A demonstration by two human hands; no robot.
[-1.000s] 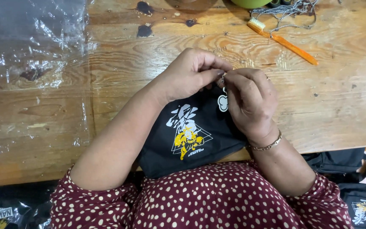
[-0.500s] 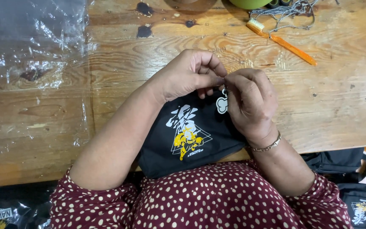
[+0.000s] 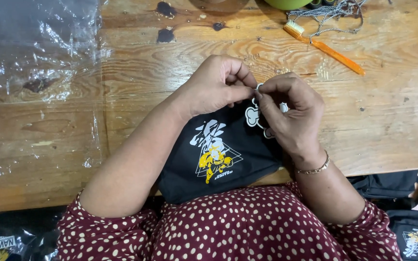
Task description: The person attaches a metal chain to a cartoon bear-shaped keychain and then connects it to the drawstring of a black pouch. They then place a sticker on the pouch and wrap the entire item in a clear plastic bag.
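Observation:
A black fabric pouch (image 3: 218,159) with a white and yellow print lies on the wooden table (image 3: 393,121) and hangs over its near edge toward my lap. My left hand (image 3: 218,84) pinches the pouch's top edge with thumb and fingers. My right hand (image 3: 291,113), with a gold bracelet on the wrist, pinches the same spot from the right, fingertips meeting those of the left. A small white shaped tag (image 3: 253,115) shows between the hands. What is pinched between the fingertips is hidden.
A sheet of clear plastic (image 3: 35,72) covers the table's left part. An orange toothbrush (image 3: 325,46) and a metal ball chain (image 3: 335,14) lie at the far right, by a green bowl (image 3: 291,4). More black printed pouches (image 3: 412,232) lie low at right and left.
Both hands stay pinched at the pouch's top edge; the fingers have shifted slightly and the white tag shows more between them.

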